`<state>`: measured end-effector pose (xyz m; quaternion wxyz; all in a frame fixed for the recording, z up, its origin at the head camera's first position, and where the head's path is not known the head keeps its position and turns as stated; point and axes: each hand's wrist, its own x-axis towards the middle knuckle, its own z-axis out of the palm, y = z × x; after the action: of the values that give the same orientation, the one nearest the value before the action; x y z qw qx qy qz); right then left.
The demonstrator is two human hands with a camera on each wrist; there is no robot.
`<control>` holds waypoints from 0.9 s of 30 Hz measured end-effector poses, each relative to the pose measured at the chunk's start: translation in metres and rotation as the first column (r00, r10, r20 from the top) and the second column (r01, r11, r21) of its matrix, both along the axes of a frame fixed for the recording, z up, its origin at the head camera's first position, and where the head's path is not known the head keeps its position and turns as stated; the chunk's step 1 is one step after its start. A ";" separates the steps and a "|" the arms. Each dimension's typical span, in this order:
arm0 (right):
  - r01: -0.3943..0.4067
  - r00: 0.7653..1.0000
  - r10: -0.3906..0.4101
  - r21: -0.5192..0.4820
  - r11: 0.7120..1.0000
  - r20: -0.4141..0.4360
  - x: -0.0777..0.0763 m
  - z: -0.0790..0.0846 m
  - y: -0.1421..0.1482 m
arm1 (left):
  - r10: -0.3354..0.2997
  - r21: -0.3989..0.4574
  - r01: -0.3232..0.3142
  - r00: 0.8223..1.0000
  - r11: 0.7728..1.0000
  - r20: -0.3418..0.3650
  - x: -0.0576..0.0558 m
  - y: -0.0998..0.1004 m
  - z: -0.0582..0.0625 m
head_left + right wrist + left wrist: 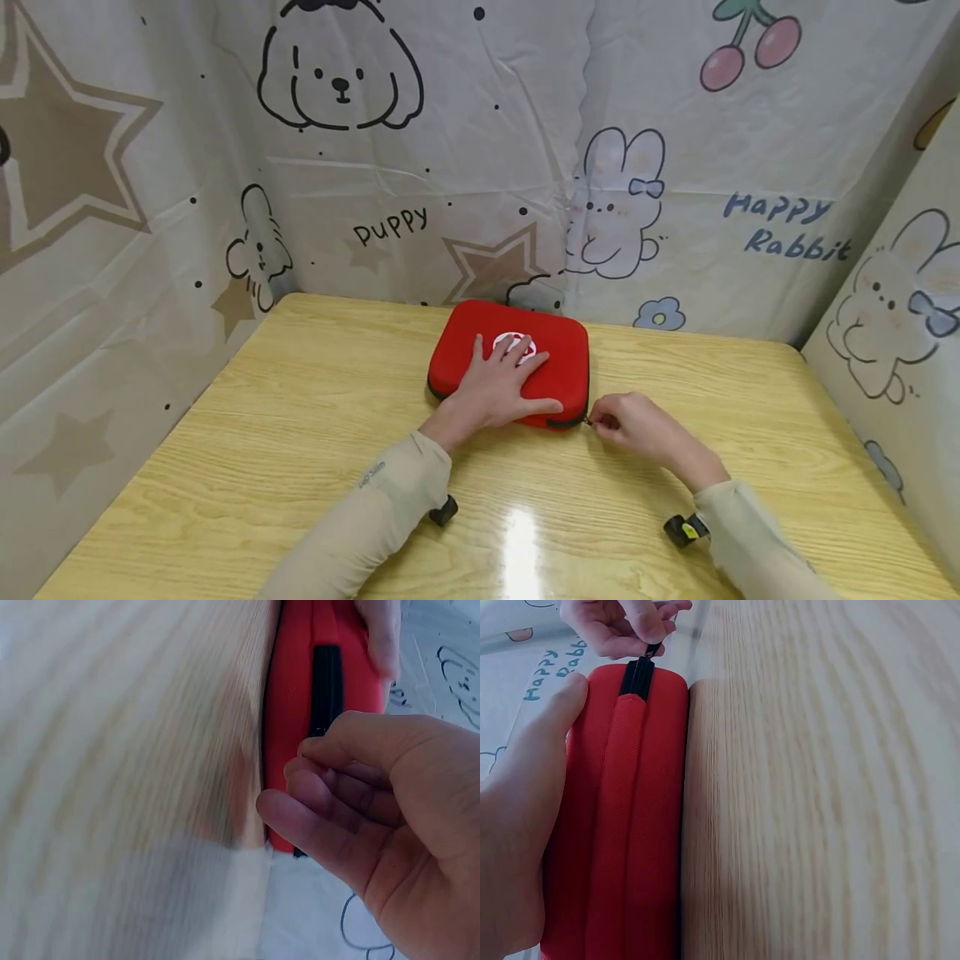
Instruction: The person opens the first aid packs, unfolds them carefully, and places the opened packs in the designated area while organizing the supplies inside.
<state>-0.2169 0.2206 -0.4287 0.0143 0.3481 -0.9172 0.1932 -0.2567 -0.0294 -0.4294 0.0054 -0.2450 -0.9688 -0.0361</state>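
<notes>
On the light wooden tabletop (322, 400) there is a red zippered case (558, 371), lying flat close to the back edge, between the back left and the back right corners. The left hand (498, 393) rests on its lid with the fingers spread wide, and it covers partly the white oval label (517, 340) (the print on it is too small for reading). The right hand (637, 423) is narrow: thumb and bent fingers pinch the small zipper pull (652, 651) at the case's front right corner. The black zipper (636, 679) shows there along the side. Both arms, in beige sleeves (375, 517), come from the front edge. Behind the back edge hangs a pale curtain (465, 167) with cartoon drawings.
</notes>
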 end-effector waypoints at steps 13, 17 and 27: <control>0.028 1.000 -0.028 0.037 0.999 -0.007 0.019 0.001 -0.043 | 0.010 -0.015 -0.010 1.000 1.000 0.008 0.001 0.004 0.000; 0.068 0.997 -0.066 0.053 0.996 -0.042 0.024 0.001 -0.051 | 0.006 -0.017 -0.006 1.000 1.000 0.000 0.000 0.005 0.000; 0.093 0.994 -0.093 0.012 0.996 0.049 0.025 0.011 -0.037 | -0.027 -0.024 0.026 0.999 0.999 -0.046 -0.002 0.002 -0.003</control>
<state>-0.1924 0.1836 -0.4174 -0.0009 0.3002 -0.9334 0.1965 -0.2588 -0.0279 -0.4321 0.0246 -0.2586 -0.9655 -0.0193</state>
